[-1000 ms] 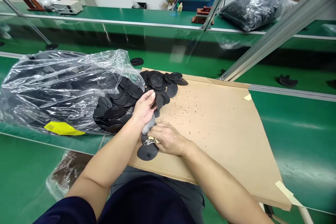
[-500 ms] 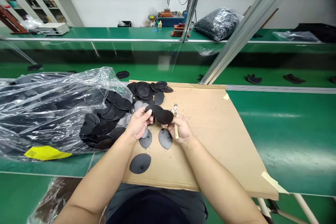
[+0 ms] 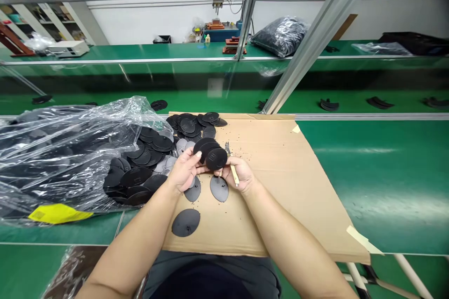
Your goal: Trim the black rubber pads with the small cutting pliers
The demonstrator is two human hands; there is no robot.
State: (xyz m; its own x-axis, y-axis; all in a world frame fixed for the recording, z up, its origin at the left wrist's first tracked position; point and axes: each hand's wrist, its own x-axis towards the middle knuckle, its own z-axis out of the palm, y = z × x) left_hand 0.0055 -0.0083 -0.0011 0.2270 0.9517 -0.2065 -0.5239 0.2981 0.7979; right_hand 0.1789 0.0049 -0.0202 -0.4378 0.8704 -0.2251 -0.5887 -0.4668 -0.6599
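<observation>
My left hand point(image 3: 185, 169) is closed on a few overlapping black oval plastic pieces point(image 3: 206, 150), thumb on top of them. In my right hand point(image 3: 241, 174) is a pair of nippers point(image 3: 235, 175) with cream handles, jaws pointing away from me. Its fingertips are at the right edge of the front oval; whether they grip it is hard to see. Below the hands, single oval pieces point(image 3: 219, 188) lie on the cardboard sheet point(image 3: 280, 187), one closer to me point(image 3: 186, 222). A pile of ovals point(image 3: 187, 125) covers its far left corner.
At left, a clear plastic bag point(image 3: 70, 149) spills many black ovals. Small black scraps dot the cardboard. A metal post point(image 3: 298, 46) slants up behind it. Across the back runs a green conveyor belt point(image 3: 217, 100) carrying curved black parts point(image 3: 329, 104).
The held ovals have tilted and fanned out, with a marked face now showing on the front one. The nippers have turned slightly in my right hand. The camera view has shifted a little.
</observation>
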